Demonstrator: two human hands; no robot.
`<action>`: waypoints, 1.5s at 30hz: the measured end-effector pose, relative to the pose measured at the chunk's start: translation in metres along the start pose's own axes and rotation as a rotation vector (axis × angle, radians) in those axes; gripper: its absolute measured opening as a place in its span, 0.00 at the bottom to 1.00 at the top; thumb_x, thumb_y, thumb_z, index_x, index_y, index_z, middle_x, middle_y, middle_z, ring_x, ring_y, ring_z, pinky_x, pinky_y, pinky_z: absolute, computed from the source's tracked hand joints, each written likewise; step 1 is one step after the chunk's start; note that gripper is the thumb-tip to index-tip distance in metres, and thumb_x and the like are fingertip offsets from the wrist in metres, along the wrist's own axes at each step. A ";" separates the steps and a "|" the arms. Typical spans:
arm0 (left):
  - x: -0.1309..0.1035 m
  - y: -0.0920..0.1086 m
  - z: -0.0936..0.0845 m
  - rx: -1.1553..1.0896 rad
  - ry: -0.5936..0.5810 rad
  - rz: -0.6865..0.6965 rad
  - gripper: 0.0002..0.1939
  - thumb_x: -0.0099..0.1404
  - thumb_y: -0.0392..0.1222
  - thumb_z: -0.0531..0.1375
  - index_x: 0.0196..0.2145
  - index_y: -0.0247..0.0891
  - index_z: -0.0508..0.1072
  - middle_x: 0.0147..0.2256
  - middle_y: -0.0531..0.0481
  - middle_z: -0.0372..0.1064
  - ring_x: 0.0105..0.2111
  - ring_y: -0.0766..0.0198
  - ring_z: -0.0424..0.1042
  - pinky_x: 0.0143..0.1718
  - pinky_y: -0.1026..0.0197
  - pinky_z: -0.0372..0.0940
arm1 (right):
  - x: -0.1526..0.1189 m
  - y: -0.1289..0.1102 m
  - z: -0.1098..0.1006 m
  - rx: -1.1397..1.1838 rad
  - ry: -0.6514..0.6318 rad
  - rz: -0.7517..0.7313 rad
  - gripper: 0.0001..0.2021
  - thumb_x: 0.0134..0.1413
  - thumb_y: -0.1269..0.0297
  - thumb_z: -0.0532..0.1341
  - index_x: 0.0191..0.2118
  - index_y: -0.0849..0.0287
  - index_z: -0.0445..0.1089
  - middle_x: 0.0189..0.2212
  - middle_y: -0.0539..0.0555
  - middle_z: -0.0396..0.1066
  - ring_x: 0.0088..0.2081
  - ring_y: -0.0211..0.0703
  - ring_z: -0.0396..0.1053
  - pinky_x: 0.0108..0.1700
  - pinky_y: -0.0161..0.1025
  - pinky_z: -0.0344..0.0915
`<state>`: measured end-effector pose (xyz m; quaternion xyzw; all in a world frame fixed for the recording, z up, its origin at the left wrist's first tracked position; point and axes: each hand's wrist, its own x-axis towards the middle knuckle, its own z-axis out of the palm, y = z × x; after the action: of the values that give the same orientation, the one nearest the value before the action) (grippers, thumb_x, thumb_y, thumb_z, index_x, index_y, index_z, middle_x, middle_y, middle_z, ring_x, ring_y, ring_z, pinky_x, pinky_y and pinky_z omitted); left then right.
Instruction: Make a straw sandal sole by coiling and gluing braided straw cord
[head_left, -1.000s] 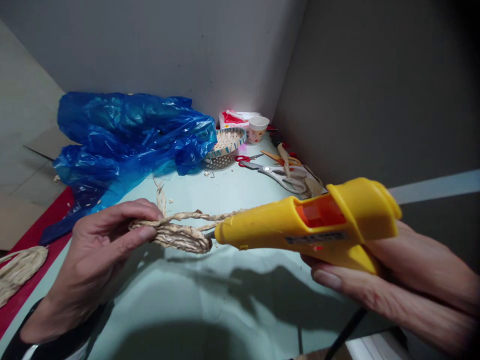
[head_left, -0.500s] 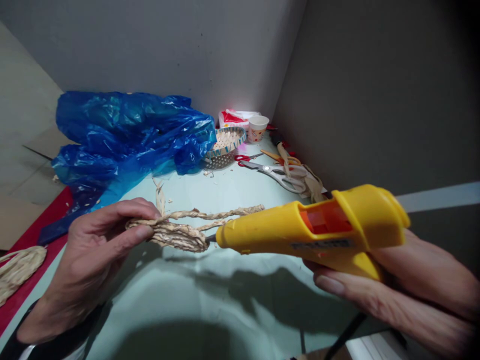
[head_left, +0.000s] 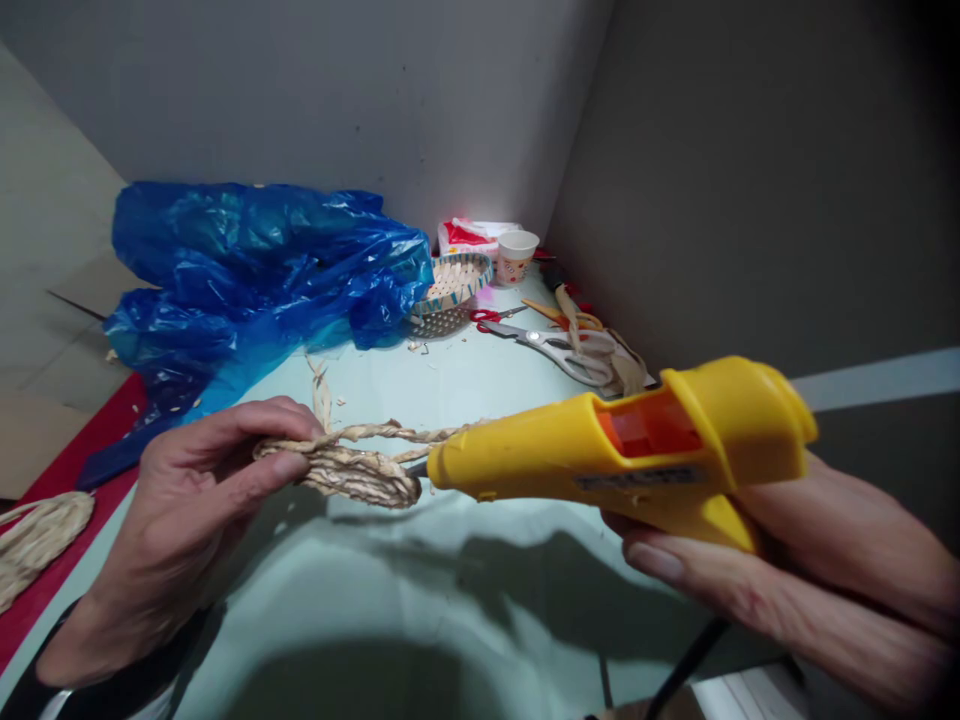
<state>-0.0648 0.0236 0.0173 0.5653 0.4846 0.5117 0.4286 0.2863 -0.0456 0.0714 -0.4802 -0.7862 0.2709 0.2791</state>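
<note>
Between thumb and fingers, my left hand (head_left: 202, 490) pinches the left end of a flat coil of twisted straw cord (head_left: 360, 476), held above the table. A loose length of the same cord runs off to the right along the coil's far side and passes behind the glue gun. My right hand (head_left: 780, 570) is closed around the handle of a yellow glue gun (head_left: 525, 450) with an orange inner part. Its dark nozzle points left and meets, or nearly meets, the coil's right end. The fingers around the trigger are partly hidden.
A crumpled blue plastic bag (head_left: 262, 260) lies at the back left. Beside it are a woven basket (head_left: 457, 285), a paper cup (head_left: 516, 258), red-handled scissors (head_left: 486, 316) and grey scissors (head_left: 555, 350). Another straw coil (head_left: 45, 545) sits at the left edge. A black cord (head_left: 686, 665) hangs below the gun.
The glue gun has shifted slightly left and up, its nozzle now at the upper part of the coil's right end. My left hand and the coil have barely moved.
</note>
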 end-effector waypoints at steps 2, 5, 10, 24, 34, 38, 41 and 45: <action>0.000 0.000 -0.001 0.008 0.005 -0.013 0.06 0.54 0.39 0.73 0.30 0.50 0.84 0.34 0.55 0.78 0.38 0.63 0.74 0.39 0.68 0.70 | 0.000 0.002 0.000 -0.008 0.036 0.016 0.04 0.61 0.50 0.64 0.41 0.35 0.75 0.32 0.44 0.75 0.36 0.49 0.76 0.35 0.36 0.79; 0.000 0.001 0.000 0.024 0.023 -0.024 0.05 0.53 0.43 0.74 0.29 0.49 0.84 0.35 0.55 0.79 0.39 0.63 0.75 0.39 0.69 0.70 | -0.001 0.006 0.003 0.093 0.080 0.149 0.06 0.57 0.48 0.66 0.35 0.39 0.78 0.27 0.46 0.73 0.27 0.46 0.72 0.24 0.34 0.73; 0.002 0.002 0.005 0.059 0.091 -0.024 0.07 0.55 0.46 0.74 0.33 0.46 0.85 0.35 0.53 0.80 0.34 0.64 0.75 0.32 0.71 0.68 | -0.007 0.024 0.016 0.665 0.091 0.414 0.19 0.60 0.43 0.61 0.33 0.53 0.78 0.17 0.49 0.65 0.17 0.34 0.55 0.18 0.31 0.54; 0.001 0.012 0.009 0.210 0.258 0.073 0.14 0.60 0.53 0.66 0.39 0.47 0.86 0.44 0.49 0.82 0.47 0.52 0.76 0.48 0.58 0.69 | -0.003 0.065 0.046 0.762 0.032 0.701 0.29 0.47 0.34 0.70 0.31 0.61 0.73 0.23 0.53 0.73 0.20 0.31 0.55 0.20 0.27 0.50; -0.003 0.017 0.012 0.185 0.218 0.082 0.14 0.62 0.53 0.64 0.37 0.43 0.85 0.41 0.47 0.79 0.42 0.54 0.76 0.37 0.61 0.69 | 0.000 0.063 0.037 -0.094 -0.130 0.589 0.27 0.61 0.35 0.55 0.33 0.56 0.73 0.30 0.57 0.75 0.30 0.47 0.73 0.33 0.39 0.68; -0.006 0.018 0.015 0.177 0.125 0.093 0.13 0.63 0.53 0.64 0.37 0.46 0.85 0.42 0.49 0.80 0.44 0.56 0.76 0.38 0.64 0.70 | 0.013 0.040 0.028 -0.523 0.016 0.242 0.20 0.70 0.47 0.52 0.38 0.54 0.75 0.33 0.56 0.78 0.31 0.50 0.76 0.32 0.42 0.69; -0.010 0.018 0.017 0.185 0.022 0.114 0.11 0.66 0.51 0.63 0.38 0.50 0.85 0.42 0.53 0.80 0.44 0.60 0.77 0.43 0.67 0.69 | 0.041 0.010 0.039 -0.549 0.336 -0.210 0.12 0.73 0.62 0.53 0.51 0.58 0.72 0.42 0.60 0.79 0.39 0.49 0.77 0.40 0.43 0.71; -0.011 0.018 0.018 0.221 -0.041 0.130 0.10 0.67 0.50 0.63 0.39 0.54 0.86 0.41 0.57 0.82 0.44 0.63 0.78 0.45 0.72 0.68 | 0.079 -0.015 0.063 -0.424 0.245 -0.461 0.17 0.69 0.78 0.55 0.59 0.59 0.68 0.49 0.58 0.78 0.47 0.50 0.72 0.52 0.50 0.64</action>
<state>-0.0446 0.0098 0.0315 0.6498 0.4916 0.4701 0.3394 0.2030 0.0097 0.0523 -0.3663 -0.8735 -0.0286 0.3193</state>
